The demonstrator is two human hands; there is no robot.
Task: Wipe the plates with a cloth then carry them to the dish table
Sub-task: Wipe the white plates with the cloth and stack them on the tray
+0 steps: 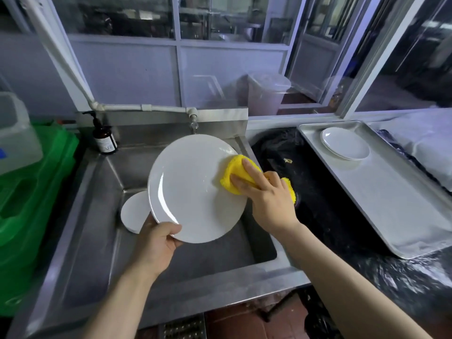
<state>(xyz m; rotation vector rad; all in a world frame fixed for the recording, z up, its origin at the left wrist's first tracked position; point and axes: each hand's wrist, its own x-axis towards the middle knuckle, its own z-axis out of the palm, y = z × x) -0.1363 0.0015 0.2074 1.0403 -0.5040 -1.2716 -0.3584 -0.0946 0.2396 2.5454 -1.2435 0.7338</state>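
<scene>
A large white plate (190,189) is held tilted over the steel sink (97,211). My left hand (156,245) grips its lower rim, thumb on the face. My right hand (266,196) holds a yellow cloth (234,172) and presses it against the plate's right side. A stack of smaller white plates (133,212) lies in the sink basin, partly hidden behind the large plate. On the right, two or three white plates (346,143) sit stacked at the far end of a metal tray (396,204).
A brown pump bottle (104,137) stands at the sink's back left corner, a tap (193,122) above the basin. A green crate (29,192) with a clear jug sits left. Black plastic sheeting (315,192) covers the counter between sink and tray. A window frame runs behind.
</scene>
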